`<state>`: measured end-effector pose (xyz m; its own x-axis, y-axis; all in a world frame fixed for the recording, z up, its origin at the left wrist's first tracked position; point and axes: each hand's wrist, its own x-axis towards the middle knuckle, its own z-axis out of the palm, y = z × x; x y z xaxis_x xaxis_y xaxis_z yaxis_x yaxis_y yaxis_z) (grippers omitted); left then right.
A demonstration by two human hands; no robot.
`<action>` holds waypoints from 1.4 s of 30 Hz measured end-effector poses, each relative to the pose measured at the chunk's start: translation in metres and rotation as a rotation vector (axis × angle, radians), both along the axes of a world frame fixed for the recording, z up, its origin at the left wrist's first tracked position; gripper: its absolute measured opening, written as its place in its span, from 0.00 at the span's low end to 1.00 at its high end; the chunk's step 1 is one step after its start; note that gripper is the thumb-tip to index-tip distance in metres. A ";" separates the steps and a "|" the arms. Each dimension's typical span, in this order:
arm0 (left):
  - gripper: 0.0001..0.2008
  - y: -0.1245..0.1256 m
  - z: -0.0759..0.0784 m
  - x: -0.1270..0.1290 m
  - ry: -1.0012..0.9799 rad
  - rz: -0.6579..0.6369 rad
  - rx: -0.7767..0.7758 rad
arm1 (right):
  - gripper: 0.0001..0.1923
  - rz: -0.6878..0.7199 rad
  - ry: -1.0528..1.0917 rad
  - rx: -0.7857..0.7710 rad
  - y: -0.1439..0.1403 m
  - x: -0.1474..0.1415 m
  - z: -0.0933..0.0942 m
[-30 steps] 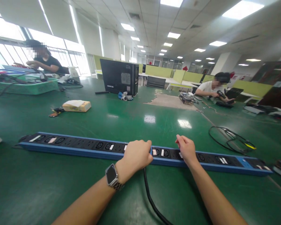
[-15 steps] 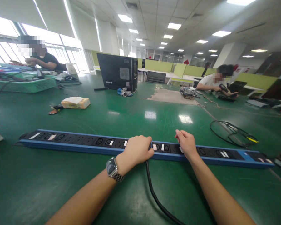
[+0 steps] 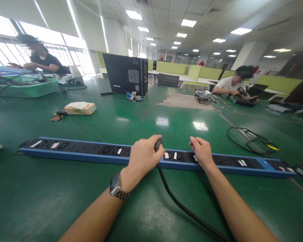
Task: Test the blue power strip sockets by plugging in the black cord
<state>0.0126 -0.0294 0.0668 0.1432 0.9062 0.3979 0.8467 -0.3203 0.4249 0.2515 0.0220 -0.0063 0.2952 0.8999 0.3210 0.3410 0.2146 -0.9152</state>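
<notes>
Left hand closed around black plug over blue power strip; right hand loosely curled, resting on strip.

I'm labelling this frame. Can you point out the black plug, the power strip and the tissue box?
black plug [image 3: 158,144], head view, its top above the fingers
power strip [image 3: 91,153], head view, socket face
tissue box [image 3: 80,108], head view, side

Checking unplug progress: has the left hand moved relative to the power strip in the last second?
Yes. The left hand has lifted off the blue power strip, raising the black plug above its sockets; earlier it rested flat on the strip.
</notes>
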 end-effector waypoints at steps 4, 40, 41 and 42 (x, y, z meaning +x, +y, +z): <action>0.19 0.008 0.022 -0.029 -0.101 0.028 0.144 | 0.21 0.007 0.012 0.014 0.002 0.002 -0.002; 0.24 0.021 -0.027 -0.122 -0.107 -0.067 -0.335 | 0.25 0.033 -0.006 0.013 0.001 -0.001 0.001; 0.24 0.021 -0.027 -0.122 -0.106 -0.080 -0.352 | 0.25 0.035 -0.010 0.012 0.001 -0.001 0.001; 0.24 0.022 -0.027 -0.122 -0.102 -0.088 -0.361 | 0.25 0.037 -0.014 0.011 0.002 -0.001 0.000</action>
<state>-0.1093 -0.0078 0.0396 0.2029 0.9766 0.0714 0.7699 -0.2041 0.6046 0.2510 0.0236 -0.0058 0.2570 0.9066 0.3347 0.3456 0.2372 -0.9079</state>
